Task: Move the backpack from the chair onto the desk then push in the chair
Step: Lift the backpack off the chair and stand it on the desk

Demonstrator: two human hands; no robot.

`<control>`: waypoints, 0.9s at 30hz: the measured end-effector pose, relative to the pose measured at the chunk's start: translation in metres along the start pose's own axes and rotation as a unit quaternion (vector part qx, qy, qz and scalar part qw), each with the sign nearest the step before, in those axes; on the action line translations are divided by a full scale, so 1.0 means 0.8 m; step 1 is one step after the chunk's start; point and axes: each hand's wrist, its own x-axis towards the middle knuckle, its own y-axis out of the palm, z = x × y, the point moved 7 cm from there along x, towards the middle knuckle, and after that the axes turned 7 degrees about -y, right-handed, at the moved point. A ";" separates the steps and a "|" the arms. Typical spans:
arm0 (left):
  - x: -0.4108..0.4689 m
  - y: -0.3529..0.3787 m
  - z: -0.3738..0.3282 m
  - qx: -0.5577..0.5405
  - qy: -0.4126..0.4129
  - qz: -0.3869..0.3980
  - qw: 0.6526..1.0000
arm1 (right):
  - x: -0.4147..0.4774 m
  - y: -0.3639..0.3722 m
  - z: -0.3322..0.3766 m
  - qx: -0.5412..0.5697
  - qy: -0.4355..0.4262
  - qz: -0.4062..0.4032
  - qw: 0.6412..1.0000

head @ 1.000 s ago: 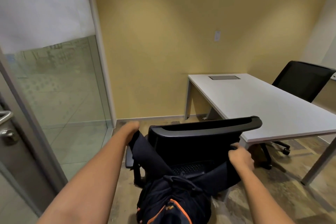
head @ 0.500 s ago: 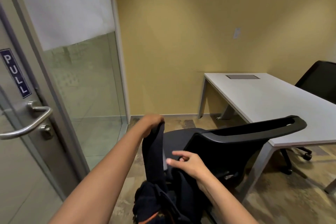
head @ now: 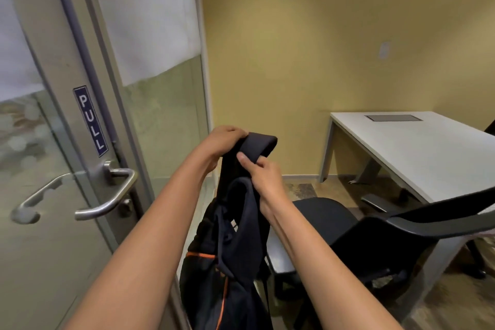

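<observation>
Now, backpack [head: 227, 257]: it hangs clear of the chair [head: 356, 244], straight below my grip, its orange-trimmed body dangling by the strap.
Left hand [head: 222, 142]: clenched over the top bend of the strap [head: 254, 150], carrying the weight.
Right hand [head: 263, 179]: just below and right of the left, fingers pinching the same strap lower down.
Change: a second ago the bag sat low against the seat with my hands wide apart; now both have met on one strap and the bag is lifted.
Counter [head: 417, 147]: off to the right of my grip, beyond the chair, bare on top.
Meaning: pickup looks done; I judge the swing right onto the counter comes next, chair push after.
</observation>
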 end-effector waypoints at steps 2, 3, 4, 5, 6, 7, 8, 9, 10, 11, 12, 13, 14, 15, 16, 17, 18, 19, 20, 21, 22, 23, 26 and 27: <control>0.002 -0.025 0.011 -0.024 0.024 0.014 0.999 | 0.020 0.024 0.020 0.017 -0.007 -0.004 1.000; 0.003 -0.037 0.016 -0.037 0.030 0.012 0.999 | 0.030 0.036 0.031 0.023 -0.011 0.002 1.000; 0.007 -0.049 0.022 -0.051 0.037 0.003 0.998 | 0.040 0.049 0.042 0.031 -0.015 0.010 0.999; 0.011 -0.061 0.028 -0.065 0.043 -0.011 0.997 | 0.052 0.061 0.053 0.043 -0.017 0.017 0.999; 0.019 -0.071 0.037 -0.075 0.049 -0.029 0.996 | 0.064 0.073 0.064 0.057 -0.017 0.020 0.998; 0.025 -0.079 0.048 -0.078 0.052 -0.046 0.995 | 0.076 0.081 0.074 0.073 -0.016 0.019 0.997; 0.034 -0.085 0.061 -0.066 0.053 -0.067 0.994 | 0.090 0.086 0.085 0.090 -0.013 0.012 0.996; 0.044 -0.090 0.076 -0.047 0.054 -0.085 0.994 | 0.106 0.091 0.094 0.106 -0.009 0.007 0.994; 0.055 -0.094 0.088 -0.030 0.062 -0.097 0.993 | 0.123 0.095 0.104 0.117 -0.005 0.005 0.993; 0.067 -0.099 0.095 -0.027 0.074 -0.107 0.991 | 0.140 0.098 0.114 0.125 -0.003 0.005 0.992; 0.081 -0.104 0.096 -0.030 0.085 -0.120 0.989 | 0.159 0.099 0.123 0.131 0.000 0.004 0.991; 0.095 -0.108 0.093 -0.026 0.092 -0.136 0.986 | 0.177 0.098 0.130 0.138 0.004 0.001 0.990; 0.110 -0.110 0.085 -0.015 0.100 -0.152 0.983 | 0.195 0.098 0.134 0.145 0.010 -0.003 0.989; 0.124 -0.112 0.075 -0.006 0.110 -0.168 0.980 | 0.213 0.099 0.135 0.153 0.017 -0.005 0.988; 0.139 -0.112 0.067 -0.009 0.120 -0.183 0.976 | 0.231 0.099 0.134 0.158 0.025 -0.005 0.987; 0.156 -0.113 0.062 -0.018 0.130 -0.198 0.971 | 0.249 0.099 0.132 0.162 0.036 -0.001 0.986; 0.174 -0.113 0.059 -0.028 0.135 -0.208 0.968 | 0.267 0.097 0.130 0.164 0.045 0.000 0.985; 0.192 -0.113 0.054 -0.037 0.136 -0.213 0.967 | 0.287 0.094 0.128 0.165 0.049 -0.002 0.985; 0.210 -0.113 0.048 -0.046 0.138 -0.219 0.965 | 0.308 0.090 0.127 0.164 0.049 -0.002 0.985; 0.226 -0.115 0.041 -0.055 0.140 -0.229 0.962 | 0.331 0.087 0.127 0.157 0.046 0.004 0.987; 0.243 -0.118 0.031 -0.062 0.141 -0.245 0.957 | 0.354 0.085 0.127 0.140 0.042 0.018 0.989; 0.255 -0.122 0.022 -0.062 0.143 -0.264 0.952 | 0.373 0.083 0.128 0.115 0.036 0.038 0.992; 0.294 -0.136 -0.007 -0.063 0.148 -0.321 0.933 | 0.436 0.062 0.128 -0.002 0.008 0.057 0.998; 0.304 -0.141 -0.014 -0.068 0.146 -0.332 0.929 | 0.454 0.051 0.123 -0.042 -0.003 0.055 0.998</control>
